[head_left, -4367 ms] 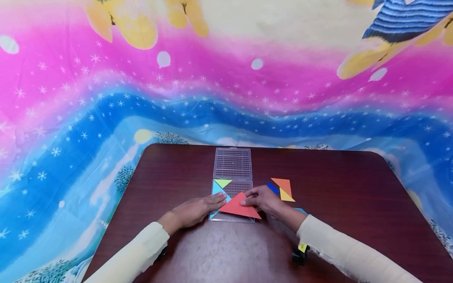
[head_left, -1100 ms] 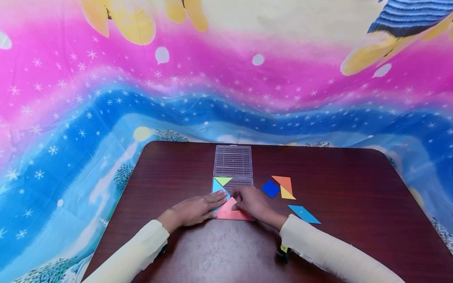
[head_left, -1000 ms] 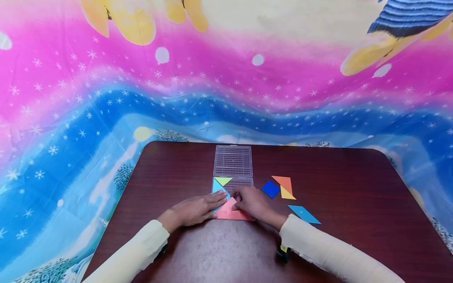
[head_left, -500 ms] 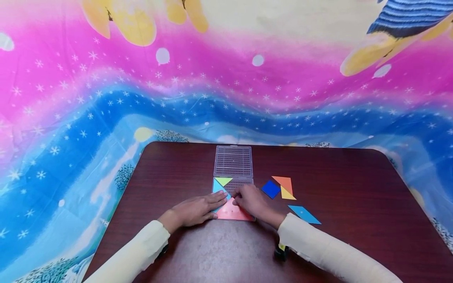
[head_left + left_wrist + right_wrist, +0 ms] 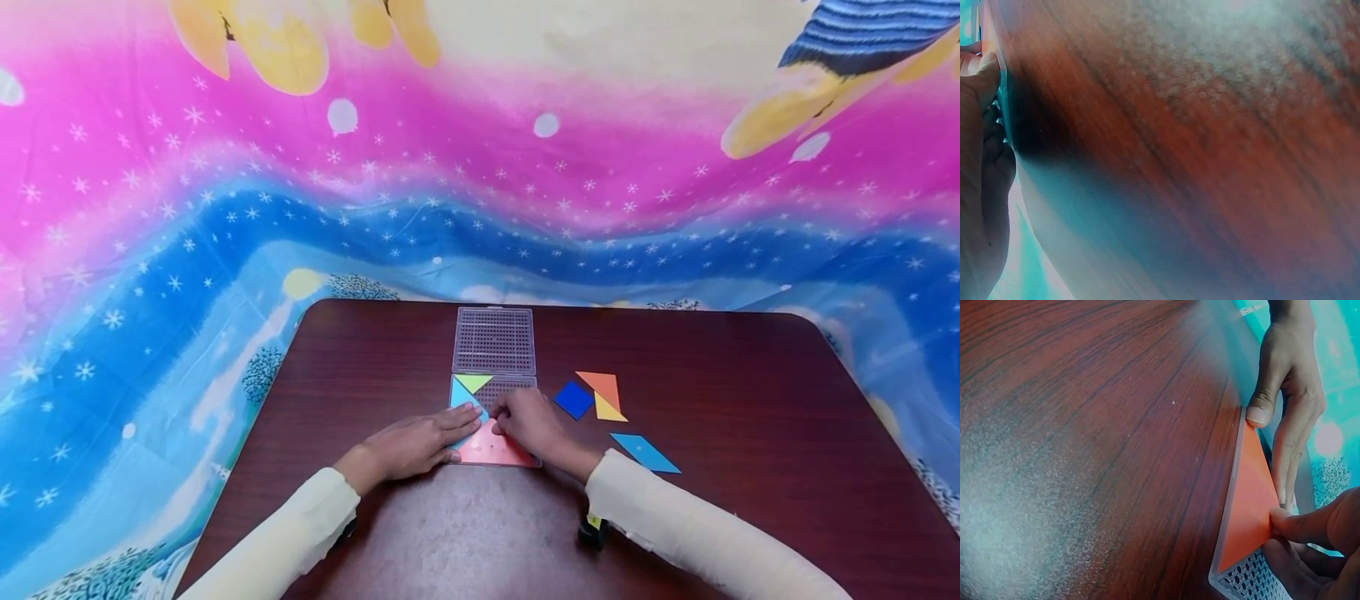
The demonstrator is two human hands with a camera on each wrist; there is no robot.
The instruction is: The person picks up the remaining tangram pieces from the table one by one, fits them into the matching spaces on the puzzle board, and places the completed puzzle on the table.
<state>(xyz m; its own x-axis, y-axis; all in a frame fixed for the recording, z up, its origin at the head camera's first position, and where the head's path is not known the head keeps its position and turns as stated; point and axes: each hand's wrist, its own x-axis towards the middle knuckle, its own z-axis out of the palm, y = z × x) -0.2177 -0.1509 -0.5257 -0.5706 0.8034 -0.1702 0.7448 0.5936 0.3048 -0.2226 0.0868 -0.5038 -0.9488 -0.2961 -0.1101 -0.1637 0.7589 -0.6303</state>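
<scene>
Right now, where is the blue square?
In the head view, the blue square lies on the table, right of the open case, just left of the yellow triangle.

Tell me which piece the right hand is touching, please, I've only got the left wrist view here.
Observer: The right hand has its fingers on the far tip of the red triangle.
Operator: Okay, and are any pieces lying off to the right?
Observer: Yes, on the table there are four: a blue square, an orange triangle, a yellow triangle and a light blue parallelogram.
Operator: Got it. What's beyond the hands?
Observer: A flat gridded panel, adjoining the nearer one that the red triangle lies in.
</scene>
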